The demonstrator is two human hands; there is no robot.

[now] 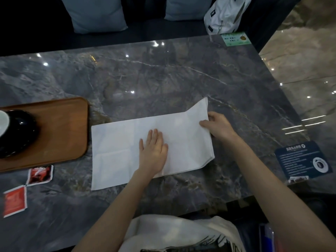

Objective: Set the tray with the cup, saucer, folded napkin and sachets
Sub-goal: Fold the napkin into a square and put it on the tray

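While the white napkin [151, 144] lies spread across the grey marble table [163, 75], we note the left hand [153, 151] pressed flat on its middle, palm down, fingers together and extended, gripping nothing. We see the right hand [219, 127] at the napkin's right end, thumb and fingers pinched on the edge, with the far right corner lifted off the tabletop. We log the wooden tray [60, 131] at the left, just beside the napkin and apart from it. On the tray sits a dark saucer [21, 135] bearing a cup [3, 122], both cut off by the frame edge. Two red sachets [40, 174] [14, 200] lie on the table in front of the tray, off it. A dark printed card [303, 160] rests at the table's right edge, a green one [235, 39] at the far corner
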